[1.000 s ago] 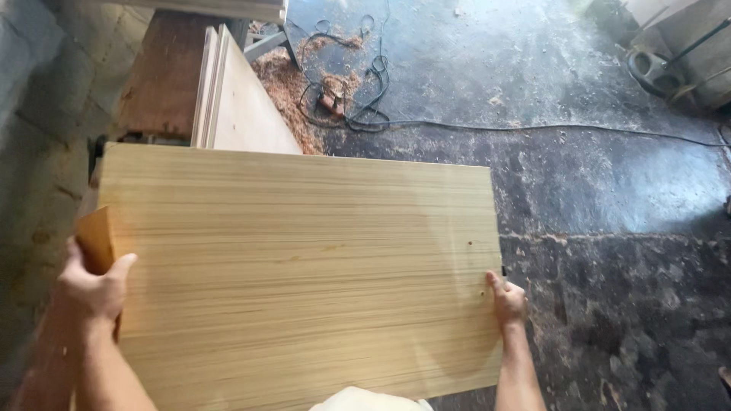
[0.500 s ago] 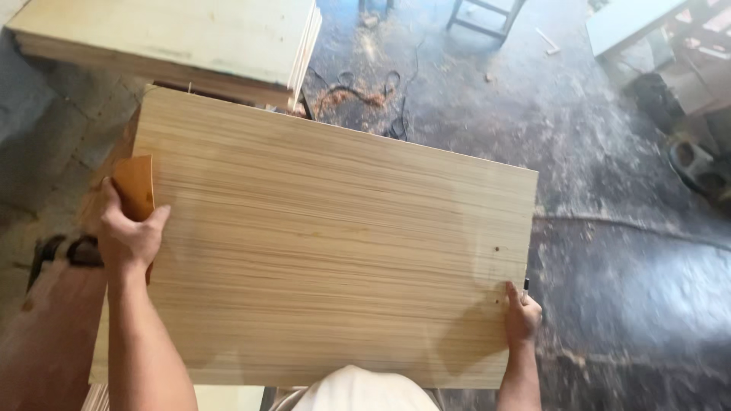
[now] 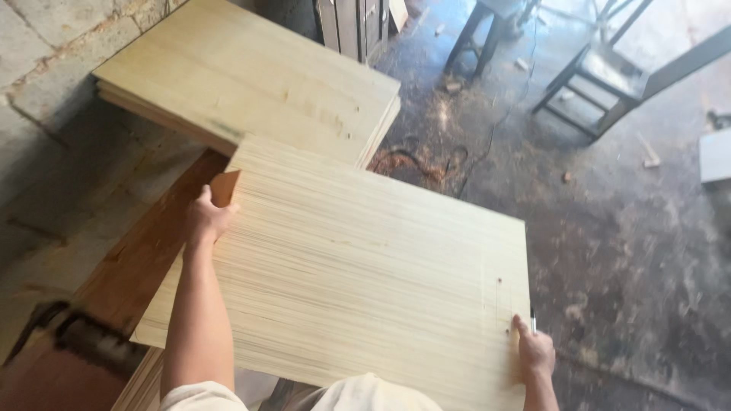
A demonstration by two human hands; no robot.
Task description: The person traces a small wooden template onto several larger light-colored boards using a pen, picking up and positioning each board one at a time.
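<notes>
The left hand [image 3: 204, 219] has its grip closed over the far left edge of a large plywood panel [image 3: 358, 274], with a small brown sheet [image 3: 224, 187], perhaps sandpaper though the view is too soft to be sure, pinched against that edge. The right hand [image 3: 536, 352] has its grip closed on the near right corner, thumb laid on the face and a thin pen-like stick [image 3: 532, 325] poking up beside the fingers. The panel hangs flat between the two hands in front of the person, its far corner over a stack of similar pale boards [image 3: 251, 76] and its left side above a reddish-brown plank [image 3: 145, 259]. It looks stiff and fairly light for its span, but broad and awkward, so opposite edges seem the sound places to hold; the smooth striped face would likely slip under a flat palm. Around it, the stone wall [image 3: 53, 91] crowds the left, and on the right the dusty floor [image 3: 632, 251] carries wood shavings [image 3: 415, 164], a trailing cable [image 3: 487, 137] and metal stool frames [image 3: 594, 84] to trip over.
</notes>
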